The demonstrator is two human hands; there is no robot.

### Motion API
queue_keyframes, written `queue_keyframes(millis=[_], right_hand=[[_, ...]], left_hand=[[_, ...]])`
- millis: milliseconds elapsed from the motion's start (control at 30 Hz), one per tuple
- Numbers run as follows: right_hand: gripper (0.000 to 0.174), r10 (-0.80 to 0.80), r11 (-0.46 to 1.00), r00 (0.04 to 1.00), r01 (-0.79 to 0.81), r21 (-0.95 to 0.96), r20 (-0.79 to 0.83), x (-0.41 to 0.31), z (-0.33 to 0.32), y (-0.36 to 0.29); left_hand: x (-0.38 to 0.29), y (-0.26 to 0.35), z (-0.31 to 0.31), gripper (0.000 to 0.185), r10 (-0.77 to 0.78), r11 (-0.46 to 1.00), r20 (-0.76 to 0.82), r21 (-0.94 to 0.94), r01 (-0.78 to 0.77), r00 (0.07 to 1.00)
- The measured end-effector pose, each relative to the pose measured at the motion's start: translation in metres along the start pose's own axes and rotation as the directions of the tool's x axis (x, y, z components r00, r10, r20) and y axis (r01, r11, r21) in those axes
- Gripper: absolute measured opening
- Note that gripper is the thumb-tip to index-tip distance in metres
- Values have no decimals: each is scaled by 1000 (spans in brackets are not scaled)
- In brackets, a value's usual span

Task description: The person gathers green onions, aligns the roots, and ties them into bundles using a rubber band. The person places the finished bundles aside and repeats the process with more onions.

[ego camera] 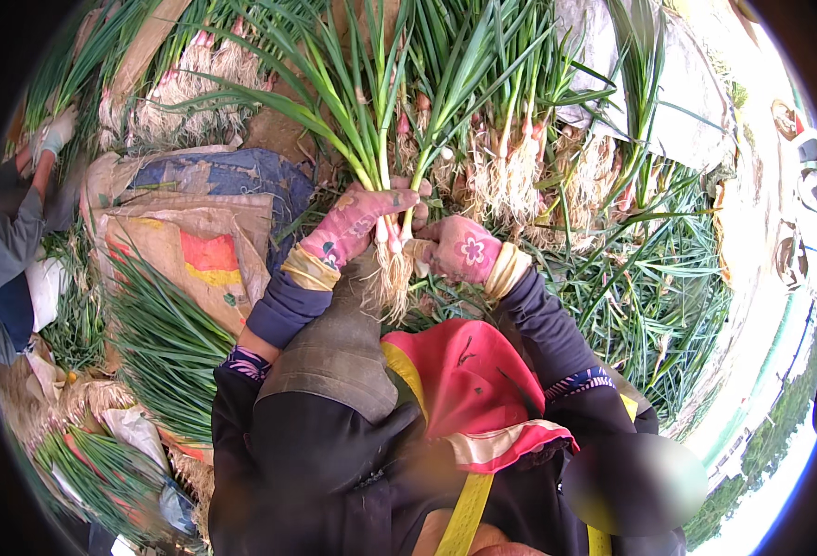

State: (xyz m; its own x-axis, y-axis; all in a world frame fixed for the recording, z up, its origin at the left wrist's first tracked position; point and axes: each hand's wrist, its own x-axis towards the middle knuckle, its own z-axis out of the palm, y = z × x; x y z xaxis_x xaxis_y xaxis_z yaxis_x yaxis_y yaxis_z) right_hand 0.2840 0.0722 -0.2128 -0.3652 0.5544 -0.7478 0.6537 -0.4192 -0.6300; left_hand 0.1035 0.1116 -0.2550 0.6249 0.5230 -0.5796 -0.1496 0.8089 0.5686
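My left hand (373, 212), in a pink flowered glove with a yellow cuff, is closed around several green-topped stalks of young garlic or onion (384, 174). Their pinkish-white bulbs and pale roots (393, 271) hang below its fingers. Close on the right is my right hand (457, 248), gloved the same way, with its thumb and fingers closed at the bulb and root end of one stalk. Its fingertips are partly hidden. Beyond both hands lie more stalks with long dry roots (512, 174). A red cloth (478, 368) covers part of my lap.
At the left edge a co-worker's gloved hand (57, 132) is among other stalks. Woven sacks (172, 243) lie to my left beside a heap of green stalks (165, 340). Loose leaves (651, 299) cover the ground at right, and a pale sheet (658, 83) lies behind.
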Motion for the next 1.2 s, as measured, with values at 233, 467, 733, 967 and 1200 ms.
queue_keyframes(millis=[233, 467, 733, 967, 1200], right_hand=[[34, -13, 810, 926, 231, 539, -377, 25, -44, -6], [25, -252, 166, 858, 493, 854, -447, 19, -28, -20], [32, 25, 981, 997, -11, 195, -70, -26, -30, 1], [39, -15, 944, 677, -234, -234, -736, -2, -98, 7], [20, 96, 853, 666, 327, 406, -739, -12, -88, 17]], left_hand=[[-1, 3, 12, 33, 8, 998, -20, -64, -9, 1000], [-3, 1, 4, 26, 65, 997, -284, -19, -74, 957], [-30, 36, 4, 25, 525, 848, -221, 50, -528, 822], [-3, 8, 8, 29, 256, 960, -126, -80, -267, 959], [-6, 6, -1, 38, 216, 974, -135, -41, -223, 967]])
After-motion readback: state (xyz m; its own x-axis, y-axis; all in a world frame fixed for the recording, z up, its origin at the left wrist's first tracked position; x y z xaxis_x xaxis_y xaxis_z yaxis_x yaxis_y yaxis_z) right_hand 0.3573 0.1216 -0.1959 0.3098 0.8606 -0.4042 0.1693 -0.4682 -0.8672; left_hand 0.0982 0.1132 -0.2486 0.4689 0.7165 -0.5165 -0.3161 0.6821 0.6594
